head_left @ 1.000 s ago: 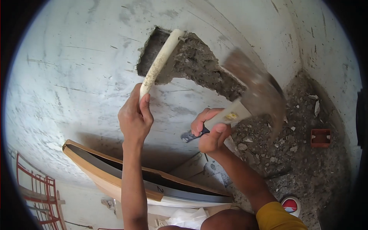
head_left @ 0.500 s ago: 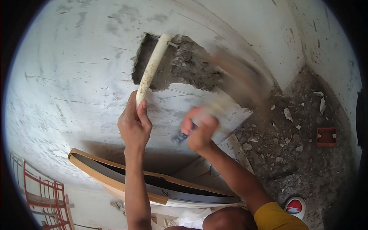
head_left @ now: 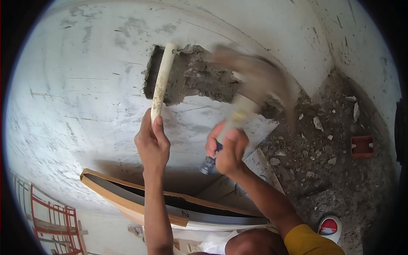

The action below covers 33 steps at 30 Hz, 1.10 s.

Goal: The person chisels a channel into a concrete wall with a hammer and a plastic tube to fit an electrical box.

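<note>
My left hand (head_left: 152,144) is wrapped round the lower end of an off-white, dirt-speckled pipe (head_left: 162,83), held nearly upright in front of the wall recess. Near its top, a small dark spot shows where a thin metal pin sits. My right hand (head_left: 228,146) grips the handle of a hammer (head_left: 240,110), whose curved, claw-like head is smeared by motion. The head lies right of the pipe, apart from it. Behind both is a rough-edged recess (head_left: 199,78) broken into the white wall (head_left: 85,114).
An open cardboard box (head_left: 127,196) leans below my arms. Broken plaster and rubble (head_left: 306,161) cover the floor at right, with a small reddish-brown box (head_left: 362,147) among it. A red-and-white shoe (head_left: 329,228) stands there too. A red metal frame (head_left: 55,221) is at lower left.
The hammer head shows more clearly now, and my right hand sits slightly lower and to the right. The pipe's top has shifted left and down in view; its pin stands out less.
</note>
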{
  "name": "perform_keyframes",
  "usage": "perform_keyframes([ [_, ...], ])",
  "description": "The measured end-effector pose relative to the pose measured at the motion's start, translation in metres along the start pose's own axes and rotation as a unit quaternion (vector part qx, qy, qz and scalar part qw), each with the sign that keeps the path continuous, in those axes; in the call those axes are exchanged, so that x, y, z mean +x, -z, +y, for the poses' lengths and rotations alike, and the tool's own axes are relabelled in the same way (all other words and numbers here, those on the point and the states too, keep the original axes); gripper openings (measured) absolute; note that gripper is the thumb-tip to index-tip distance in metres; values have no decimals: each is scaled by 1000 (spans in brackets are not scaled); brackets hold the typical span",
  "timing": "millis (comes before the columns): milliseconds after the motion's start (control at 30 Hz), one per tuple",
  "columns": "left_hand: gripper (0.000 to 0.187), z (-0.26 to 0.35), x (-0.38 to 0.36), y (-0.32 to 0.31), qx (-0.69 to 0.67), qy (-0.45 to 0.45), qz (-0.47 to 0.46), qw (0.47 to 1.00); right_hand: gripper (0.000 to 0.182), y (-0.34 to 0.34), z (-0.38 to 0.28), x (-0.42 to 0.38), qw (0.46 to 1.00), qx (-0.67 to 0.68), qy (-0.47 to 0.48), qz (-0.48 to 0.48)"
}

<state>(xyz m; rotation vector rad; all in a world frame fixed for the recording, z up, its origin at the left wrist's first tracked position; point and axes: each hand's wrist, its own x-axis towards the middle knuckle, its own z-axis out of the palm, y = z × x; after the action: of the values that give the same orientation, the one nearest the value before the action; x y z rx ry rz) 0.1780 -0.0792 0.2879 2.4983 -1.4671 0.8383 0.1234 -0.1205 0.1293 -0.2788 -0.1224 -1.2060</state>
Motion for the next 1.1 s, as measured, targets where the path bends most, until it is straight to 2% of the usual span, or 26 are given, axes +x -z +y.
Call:
perform_keyframes([
  [33,30,0,-1,0,6,5,-3,1000,45,-8,-1,-3,994,51,86,36],
  [100,31,-2,-1,0,-5,3,4,1000,43,-10,19,-1,995,11,91,33],
  [167,31,3,-3,-2,-19,-6,8,1000,42,-5,18,18,989,-140,-47,-14],
  [233,35,19,-10,-5,-76,58,-15,995,43,6,6,19,983,-170,-75,-9],
  [267,38,39,-28,-2,-289,236,-87,924,45,10,0,19,976,-195,-99,-17],
  [333,41,70,-59,-1,-451,404,-125,785,46,20,-21,7,971,-198,-132,-25],
  [400,41,65,-99,-22,-346,227,-128,901,46,34,-33,-3,974,-211,-80,-2],
  [433,41,61,-112,-25,-343,237,-125,900,46,40,-42,-4,980,-183,-78,9],
  [500,40,55,-131,-31,-261,156,-182,935,47,46,-61,-6,984,-158,-80,18],
  [533,40,55,-141,-32,-263,162,-178,934,44,46,-70,-7,986,-141,-80,40],
  [600,31,58,-160,-33,-231,114,-209,943,41,51,-79,-8,987,-130,-84,50],
  [667,29,61,-180,-36,-246,106,-206,941,34,59,-85,-8,983,-153,-93,43],
  [733,29,68,-190,-37,-267,143,-201,932,37,59,-91,-7,975,-189,-115,32],
  [833,30,63,-174,-23,-207,93,-130,965,40,57,-93,-8,959,-258,-114,19],
  [900,31,54,-155,-10,-132,79,-80,985,48,56,-90,-12,989,-116,-96,-16],
  [933,32,48,-143,-5,-100,81,-66,990,48,54,-85,-14,989,-113,-98,-17],
  [1000,32,42,-120,8,-70,95,-56,991,59,47,-72,-19,988,-79,-134,-18],
  [1100,33,34,-96,16,-26,116,-30,992,60,38,-59,-21,989,-56,-135,-29],
])
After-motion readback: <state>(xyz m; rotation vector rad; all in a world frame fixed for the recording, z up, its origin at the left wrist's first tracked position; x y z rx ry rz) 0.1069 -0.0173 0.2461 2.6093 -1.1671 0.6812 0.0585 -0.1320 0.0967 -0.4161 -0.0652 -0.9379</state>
